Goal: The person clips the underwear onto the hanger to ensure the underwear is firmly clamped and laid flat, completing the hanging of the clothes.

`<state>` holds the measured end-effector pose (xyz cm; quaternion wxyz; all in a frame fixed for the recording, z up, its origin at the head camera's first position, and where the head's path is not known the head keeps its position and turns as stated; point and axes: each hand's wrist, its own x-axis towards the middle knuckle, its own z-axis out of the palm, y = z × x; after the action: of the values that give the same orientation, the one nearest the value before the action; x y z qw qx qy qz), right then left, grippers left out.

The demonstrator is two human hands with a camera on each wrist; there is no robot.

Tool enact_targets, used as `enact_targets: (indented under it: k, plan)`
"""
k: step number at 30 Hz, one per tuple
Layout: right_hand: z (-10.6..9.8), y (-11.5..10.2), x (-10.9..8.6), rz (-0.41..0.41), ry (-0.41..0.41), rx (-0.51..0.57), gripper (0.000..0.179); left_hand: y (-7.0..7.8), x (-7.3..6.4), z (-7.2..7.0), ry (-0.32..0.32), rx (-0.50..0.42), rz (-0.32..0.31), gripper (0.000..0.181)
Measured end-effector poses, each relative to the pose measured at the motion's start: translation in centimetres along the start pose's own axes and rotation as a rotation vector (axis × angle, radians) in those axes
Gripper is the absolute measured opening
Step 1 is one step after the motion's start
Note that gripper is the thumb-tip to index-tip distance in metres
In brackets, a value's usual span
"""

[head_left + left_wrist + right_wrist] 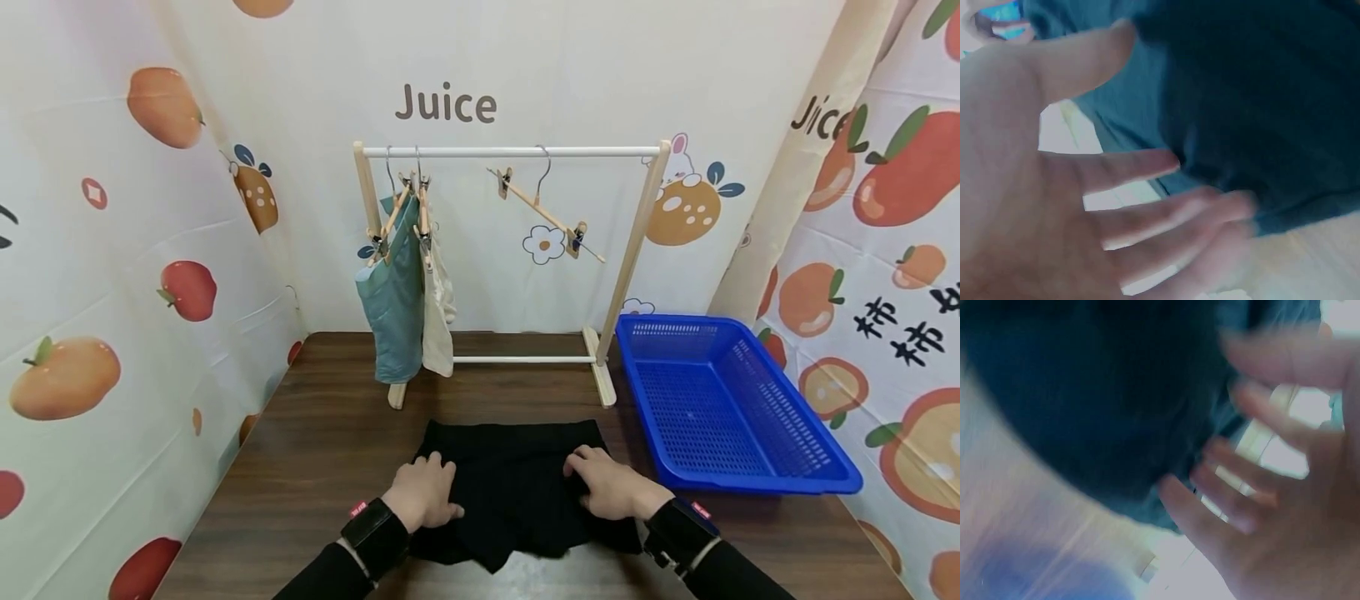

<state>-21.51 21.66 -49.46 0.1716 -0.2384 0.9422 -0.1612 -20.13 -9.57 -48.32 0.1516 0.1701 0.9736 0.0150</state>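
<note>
A pair of black shorts [517,475] lies spread on the table, waistband toward the rack. My left hand [427,490] touches its left side; in the left wrist view the fingers of the left hand [1104,181] are fairly straight, their tips against the cloth. On the opposite side, my right hand [611,482] rests on the shorts. Loosely bent fingers of the right hand [1272,469] meet the dark fabric [1104,412] in the right wrist view, somewhat blurred. Neither hand visibly pinches the cloth.
Behind the shorts stands a rack [630,250] with a white rail. Teal shorts [397,308] and a cream garment [437,308] hang at its left from clip hangers; a bare clip hanger [542,208] hangs farther right. A blue basket [720,417] sits on the right.
</note>
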Motion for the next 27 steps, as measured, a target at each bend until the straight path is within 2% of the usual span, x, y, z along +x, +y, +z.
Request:
enact_targets:
  k: [2,4,7,9,11,15,17,19,22,24,25,27]
  plan:
    - [0.5,-0.4,0.1,0.015,0.043,0.013,0.04,-0.3,0.6,0.0,0.02,-0.022,0.04,0.068]
    - [1.0,-0.8,0.1,0.05,0.024,-0.003,0.063,-0.7,1.0,0.2,0.011,-0.06,0.081,0.08]
    - [1.5,-1.5,-0.1,0.106,-0.098,-0.035,0.096,-1.2,1.4,0.6,-0.08,-0.125,0.092,0.1]
    - [1.7,-1.7,-0.3,0.137,-0.172,-0.06,0.106,-1.5,1.4,0.9,-0.137,-0.141,0.073,0.108]
    - [1.7,-1.9,-0.6,0.165,-0.208,-0.072,0.113,-1.7,1.2,1.0,-0.165,-0.144,0.058,0.111]
    - [1.3,-2.2,-1.3,0.178,-0.251,-0.093,0.119,-1.9,0.9,0.8,-0.173,-0.142,0.062,0.112]
    - [1.1,-2.2,-1.5,0.16,-0.257,-0.088,0.116,-1.9,0.8,0.7,-0.181,-0.147,0.065,0.112]
    - [0.8,-2.1,-1.5,0.141,-0.207,-0.063,0.106,-1.8,0.8,0.6,-0.191,-0.154,0.066,0.112]
    - [0.6,-1.8,-1.4,0.122,-0.077,-0.038,0.089,-1.6,0.7,0.4,-0.19,-0.174,0.069,0.109]
    - [0.7,-1.7,-1.2,0.131,-0.046,-0.039,0.088,-1.4,0.6,0.5,-0.179,-0.189,0.08,0.109]
    - [0.8,-1.7,-1.1,0.134,-0.052,-0.055,0.093,-1.2,0.6,0.6,-0.174,-0.193,0.086,0.109]
    - [1.0,-1.8,-1.1,0.154,-0.114,-0.07,0.102,-0.8,0.3,0.9,-0.17,-0.186,0.098,0.112]
